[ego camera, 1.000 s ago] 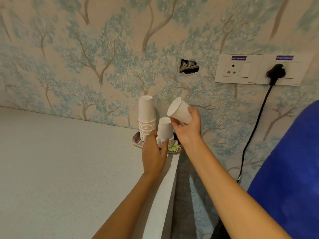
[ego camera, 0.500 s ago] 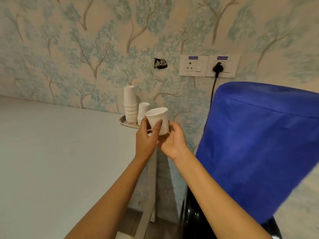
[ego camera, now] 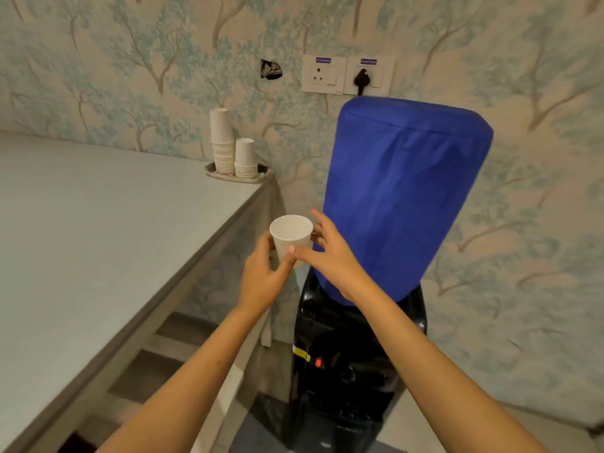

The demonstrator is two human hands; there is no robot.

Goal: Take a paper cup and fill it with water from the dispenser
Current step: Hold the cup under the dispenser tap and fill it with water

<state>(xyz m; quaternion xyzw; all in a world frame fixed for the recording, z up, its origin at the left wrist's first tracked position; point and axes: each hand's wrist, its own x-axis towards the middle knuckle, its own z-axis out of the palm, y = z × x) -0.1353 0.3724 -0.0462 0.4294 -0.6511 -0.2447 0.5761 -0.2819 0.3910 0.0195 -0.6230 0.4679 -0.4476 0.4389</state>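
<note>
A white paper cup [ego camera: 290, 235] is held upright and empty between both hands, just past the table's right edge. My left hand [ego camera: 261, 277] grips its lower left side. My right hand [ego camera: 330, 255] pinches its right side with thumb and fingers. To the right stands the black water dispenser [ego camera: 346, 364], its bottle under a blue cover [ego camera: 402, 194]. The cup is above and left of the dispenser's front, level with the lower part of the cover. The taps are dark and hard to make out.
Two stacks of white paper cups [ego camera: 232, 152] stand on a small plate [ego camera: 215, 173] at the table's far right corner. The grey table [ego camera: 98, 243] fills the left. Wall sockets [ego camera: 346, 75] with a black plug sit above the dispenser.
The view has pulled back and tilted down, showing the whole dispenser. Both hands have carried the cup away from the stacks, down and toward me, beside the blue cover.
</note>
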